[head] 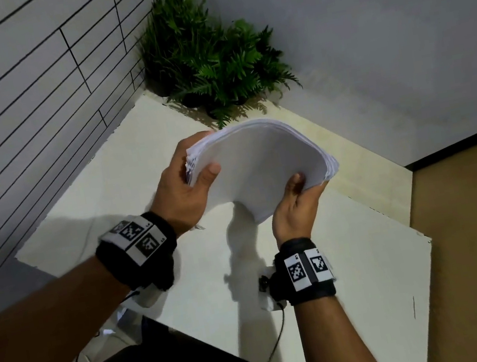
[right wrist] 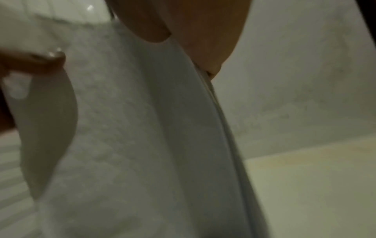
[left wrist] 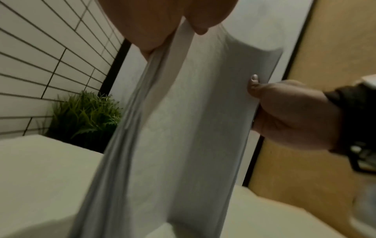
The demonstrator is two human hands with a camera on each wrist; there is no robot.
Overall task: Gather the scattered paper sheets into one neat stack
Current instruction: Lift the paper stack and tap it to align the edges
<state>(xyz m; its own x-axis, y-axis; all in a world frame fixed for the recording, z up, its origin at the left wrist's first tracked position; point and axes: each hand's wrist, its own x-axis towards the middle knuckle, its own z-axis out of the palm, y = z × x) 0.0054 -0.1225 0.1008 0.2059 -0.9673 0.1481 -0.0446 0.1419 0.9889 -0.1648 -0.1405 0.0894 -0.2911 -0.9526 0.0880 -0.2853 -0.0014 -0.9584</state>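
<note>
A thick stack of white paper sheets (head: 259, 161) is held up in the air above the table, bowed upward in the middle. My left hand (head: 190, 182) grips its left edge, thumb on top and fingers behind. My right hand (head: 294, 200) grips the near right edge, thumb on the top sheet. The left wrist view shows the paper stack (left wrist: 183, 128) hanging on edge, pinched by my left hand (left wrist: 162, 29) above and my right hand (left wrist: 284, 109) at its side. In the right wrist view the paper stack (right wrist: 132, 136) fills the picture under my right hand (right wrist: 199, 40).
The cream table (head: 138, 191) lies below the stack, its right edge near a brown floor (head: 476, 235). A green fern plant (head: 210, 59) stands in the far corner against a tiled wall (head: 13, 108) and a plain grey wall (head: 379, 30). A black cable (head: 277, 345) hangs at the near edge.
</note>
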